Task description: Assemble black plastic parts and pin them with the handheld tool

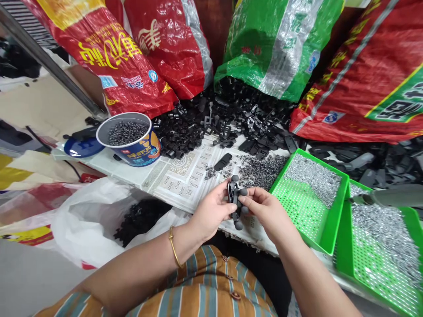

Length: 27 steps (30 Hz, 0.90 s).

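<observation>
A black plastic assembly (235, 200) with rounded knobs is held upright between both hands over the table's near edge. My left hand (214, 209) grips its left side, thumb across the lower part. With thumb and fingers, my right hand (261, 204) pinches a knob on its right side. Just beyond the hands, a flat black oval part (223, 162) lies on the patterned table covering (178, 180). Small dark pieces (261, 169) are spread to the right of that part.
Heaped black parts (185, 127) spill from red and green sacks (271, 48) at the back. A blue tub (140, 154) of small pieces stands left. Green trays (310, 220) with silvery pieces sit right. A white bag (86, 224) with black parts hangs lower left.
</observation>
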Each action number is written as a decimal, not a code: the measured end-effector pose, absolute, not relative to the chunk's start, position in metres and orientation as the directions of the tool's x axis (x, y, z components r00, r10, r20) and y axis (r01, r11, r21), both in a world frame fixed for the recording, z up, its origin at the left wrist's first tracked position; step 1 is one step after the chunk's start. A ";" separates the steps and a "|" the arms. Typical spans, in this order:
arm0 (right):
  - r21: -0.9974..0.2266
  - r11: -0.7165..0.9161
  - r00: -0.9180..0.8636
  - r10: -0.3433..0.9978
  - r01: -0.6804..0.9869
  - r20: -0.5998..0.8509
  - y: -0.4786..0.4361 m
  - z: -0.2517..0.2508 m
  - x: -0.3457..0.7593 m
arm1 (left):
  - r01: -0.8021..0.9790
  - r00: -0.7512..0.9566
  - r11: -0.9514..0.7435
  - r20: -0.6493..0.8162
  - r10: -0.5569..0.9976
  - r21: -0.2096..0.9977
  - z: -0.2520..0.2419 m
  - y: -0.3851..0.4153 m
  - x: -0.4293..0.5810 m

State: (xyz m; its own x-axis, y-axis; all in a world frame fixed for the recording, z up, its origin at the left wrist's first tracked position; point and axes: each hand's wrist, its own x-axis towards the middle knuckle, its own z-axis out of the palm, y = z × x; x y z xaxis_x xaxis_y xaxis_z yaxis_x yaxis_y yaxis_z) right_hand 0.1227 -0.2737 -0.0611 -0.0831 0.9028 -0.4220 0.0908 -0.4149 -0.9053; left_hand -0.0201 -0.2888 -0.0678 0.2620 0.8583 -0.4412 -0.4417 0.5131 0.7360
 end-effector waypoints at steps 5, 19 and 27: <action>-0.921 -0.372 -0.040 0.925 0.114 -0.378 -0.273 -0.063 0.122 | -0.404 0.181 0.378 -0.333 0.926 0.833 -0.074 -0.290 -0.019; -0.891 -0.454 -0.177 0.879 -0.019 -0.443 -0.269 -0.066 0.105 | -0.445 0.279 0.500 -0.415 0.866 0.743 -0.071 -0.285 -0.038; -0.900 -0.398 -0.248 0.867 0.177 -0.432 -0.260 -0.069 0.099 | -0.423 0.174 0.456 -0.423 0.889 0.783 -0.074 -0.283 -0.044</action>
State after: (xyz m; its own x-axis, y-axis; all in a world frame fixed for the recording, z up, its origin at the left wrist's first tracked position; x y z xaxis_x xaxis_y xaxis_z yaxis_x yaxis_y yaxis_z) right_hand 0.0992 -0.2600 -0.0693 -0.2478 0.8673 -0.4318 0.1767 -0.3977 -0.9003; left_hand -0.0440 -0.2832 -0.0742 0.1737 0.8892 -0.4233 -0.4230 0.4555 0.7833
